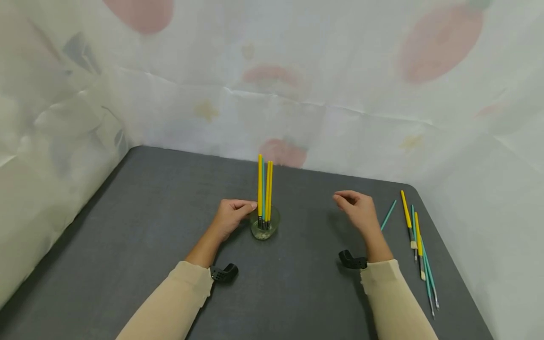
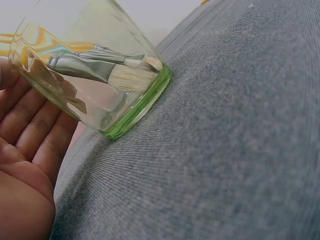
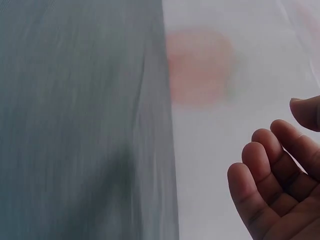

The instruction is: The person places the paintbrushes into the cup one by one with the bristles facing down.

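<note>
Four brushes: you had yellow and teal long-handled paintbrushes [image 1: 264, 189] standing upright, bristles down, in the small green-tinted glass cup [image 1: 265, 225].
Glass cup: it stood on the dark grey felt-covered table [image 1: 140, 226], about mid-table, with a white fruit-print cloth backdrop [image 1: 323, 94] behind it.
Left hand: your left hand [image 1: 231, 216] sat just left of the cup, fingers touching its side; the left wrist view showed them fairly straight against the glass [image 2: 90, 75], not wrapped round it.
Right hand: your right hand [image 1: 357, 210] hung well to the right of the cup, fingers loosely curled, holding nothing.
Loose brushes: more yellow and teal paintbrushes [image 1: 418, 241] lay flat far right of the cup, beyond your right hand, near the table edge.
</note>
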